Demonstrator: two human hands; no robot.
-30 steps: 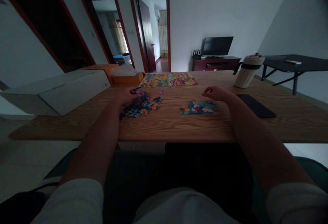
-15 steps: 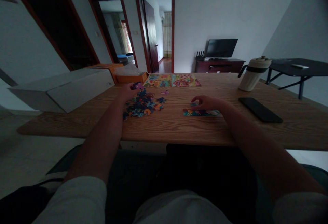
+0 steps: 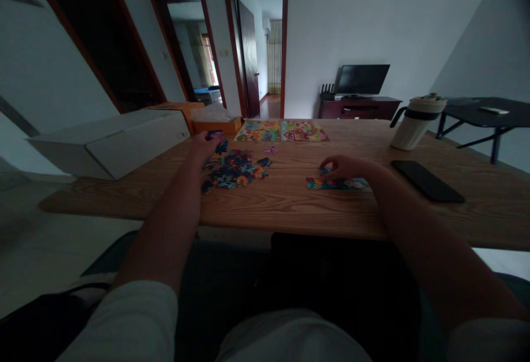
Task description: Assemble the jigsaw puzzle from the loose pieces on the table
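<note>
My left hand (image 3: 202,147) is closed on a dark purple puzzle piece (image 3: 215,135) at the far left edge of a pile of loose jigsaw pieces (image 3: 236,170). Over a joined strip of puzzle (image 3: 317,184) my right hand (image 3: 343,167) has its fingers curled, with a small blue-green puzzle piece (image 3: 323,170) at the fingertips. Part of the strip is hidden behind that hand. A single pink-purple puzzle piece (image 3: 270,150) lies apart, beyond the pile.
Two colourful picture sheets (image 3: 259,130) lie at the table's far edge. A long white box (image 3: 124,141) and an orange box (image 3: 219,126) stand at the left. On the right are a black phone (image 3: 426,181) and a cream travel mug (image 3: 416,124) on the wooden table (image 3: 265,210).
My left hand has drawn slightly left with the purple piece, away from the pile. My right hand stays over the strip. The whole view has shifted a little.
</note>
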